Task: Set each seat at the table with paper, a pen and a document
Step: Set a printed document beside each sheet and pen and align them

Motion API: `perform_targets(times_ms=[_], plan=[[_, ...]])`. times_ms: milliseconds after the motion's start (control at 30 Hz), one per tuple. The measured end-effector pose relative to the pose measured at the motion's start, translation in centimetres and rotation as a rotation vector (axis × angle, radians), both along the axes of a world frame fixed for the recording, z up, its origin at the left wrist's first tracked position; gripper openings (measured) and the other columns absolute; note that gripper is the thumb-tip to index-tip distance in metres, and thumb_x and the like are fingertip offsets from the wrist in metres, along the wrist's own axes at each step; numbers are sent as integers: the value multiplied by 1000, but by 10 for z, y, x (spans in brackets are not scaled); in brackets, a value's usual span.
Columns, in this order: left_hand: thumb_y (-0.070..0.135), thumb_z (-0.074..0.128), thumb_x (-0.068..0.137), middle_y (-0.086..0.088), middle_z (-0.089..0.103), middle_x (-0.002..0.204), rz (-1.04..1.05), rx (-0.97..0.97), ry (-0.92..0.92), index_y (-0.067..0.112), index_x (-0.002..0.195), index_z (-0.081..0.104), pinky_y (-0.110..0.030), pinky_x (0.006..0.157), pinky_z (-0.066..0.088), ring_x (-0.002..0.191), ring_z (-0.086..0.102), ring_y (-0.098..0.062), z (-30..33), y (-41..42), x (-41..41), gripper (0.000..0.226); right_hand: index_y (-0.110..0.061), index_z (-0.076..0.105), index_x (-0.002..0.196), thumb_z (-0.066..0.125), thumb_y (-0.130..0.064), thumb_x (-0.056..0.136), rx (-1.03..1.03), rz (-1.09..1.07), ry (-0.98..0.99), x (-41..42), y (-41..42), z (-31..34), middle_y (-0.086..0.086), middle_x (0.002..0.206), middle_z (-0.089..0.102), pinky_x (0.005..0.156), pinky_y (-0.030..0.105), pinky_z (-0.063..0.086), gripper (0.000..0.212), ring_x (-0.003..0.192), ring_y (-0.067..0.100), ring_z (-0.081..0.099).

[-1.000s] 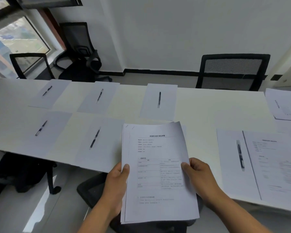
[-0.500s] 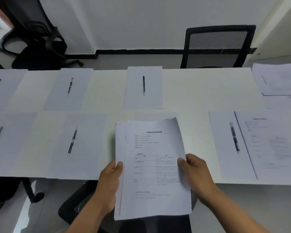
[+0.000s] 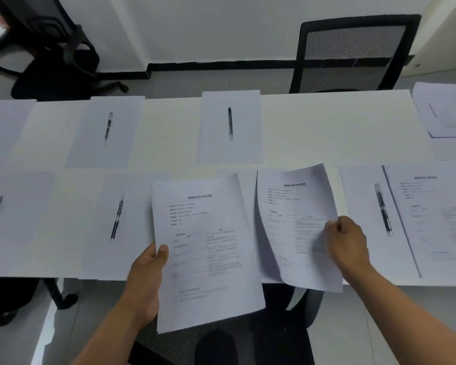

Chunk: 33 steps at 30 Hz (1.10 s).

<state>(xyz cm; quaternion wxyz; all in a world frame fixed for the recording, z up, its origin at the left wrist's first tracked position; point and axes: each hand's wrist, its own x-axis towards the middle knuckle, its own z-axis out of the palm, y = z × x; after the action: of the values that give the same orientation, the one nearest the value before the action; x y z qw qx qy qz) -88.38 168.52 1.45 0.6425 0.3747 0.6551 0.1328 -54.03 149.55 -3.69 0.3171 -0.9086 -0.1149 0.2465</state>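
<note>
My left hand [image 3: 148, 275] grips a stack of printed documents [image 3: 206, 254] by its left edge, held over the near table edge. My right hand [image 3: 346, 242] pinches one separate printed document [image 3: 295, 222] at its right edge, held just right of the stack above a blank sheet [image 3: 233, 173] that peeks out behind. Blank sheets, each with a black pen, lie at several seats, among them a near left sheet [image 3: 121, 248] with its pen [image 3: 117, 219] and a far middle sheet [image 3: 229, 151] with its pen [image 3: 230, 123]. At the near right a sheet with a pen [image 3: 383, 209] has a document [image 3: 437, 219] beside it.
The white table [image 3: 313, 133] runs across the view. A black mesh chair [image 3: 353, 54] stands behind it, another black chair [image 3: 55, 67] at the far left, and a chair seat [image 3: 221, 343] is below my hands. More papers [image 3: 445, 111] lie at the far right.
My right hand has pulled one document off the stack and carried it to the right. The left hand keeps the rest of the stack. The view has shifted slightly right.
</note>
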Motion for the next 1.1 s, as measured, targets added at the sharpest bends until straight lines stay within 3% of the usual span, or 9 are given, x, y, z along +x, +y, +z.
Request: perform_targets(times_ms=[167, 533, 800, 1100], plan=[[30, 52, 116, -2, 82, 123, 28, -3, 6, 26, 128, 77, -56, 99, 61, 115, 78, -30, -2, 4, -9, 28, -5, 44, 78, 46, -17, 108, -48, 15, -7, 18, 6, -13, 14, 73, 53, 58, 37, 34, 33, 65, 26, 45], [27, 50, 117, -3, 83, 122, -17, -15, -47, 23, 129, 76, -52, 92, 64, 111, 80, -29, -5, -5, 17, 29, -7, 41, 76, 44, -14, 107, -75, 74, 14, 18, 12, -18, 11, 73, 51, 57, 36, 33, 32, 64, 24, 44], [27, 51, 116, -6, 82, 124, -57, -41, -75, 23, 130, 76, -63, 103, 59, 116, 78, -33, -4, -10, 36, 28, -11, 38, 74, 45, -16, 108, -70, 127, -3, 18, 13, -25, 8, 70, 48, 57, 37, 32, 35, 62, 23, 41], [29, 51, 117, -3, 83, 122, -109, -23, -78, 25, 128, 76, -61, 102, 61, 113, 79, -30, 2, -14, 53, 28, -10, 40, 75, 46, -17, 108, -52, 155, -9, 18, 9, -28, 8, 69, 50, 57, 36, 34, 35, 62, 24, 43]])
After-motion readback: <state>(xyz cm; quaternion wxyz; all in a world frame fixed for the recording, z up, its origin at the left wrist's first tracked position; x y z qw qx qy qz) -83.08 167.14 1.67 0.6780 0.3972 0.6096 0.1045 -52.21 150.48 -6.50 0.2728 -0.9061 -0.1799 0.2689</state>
